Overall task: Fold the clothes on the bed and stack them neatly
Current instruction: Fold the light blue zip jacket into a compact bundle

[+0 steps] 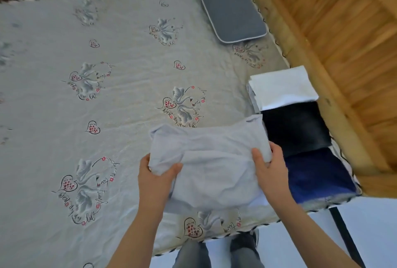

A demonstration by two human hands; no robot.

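The swan-printed bed sheet (pixel 111 100) fills the frame. Lower centre, my left hand (pixel 155 178) and right hand (pixel 271 170) each grip a side of the pale grey garment (pixel 212 160); white (pixel 283 88), black (pixel 295 129) and blue (pixel 318 178) folded clothes line the right edge.

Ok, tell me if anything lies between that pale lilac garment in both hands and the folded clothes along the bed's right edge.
Nothing visible does. The pale lilac garment, gripped by the left hand and right hand, already borders the black folded garment.
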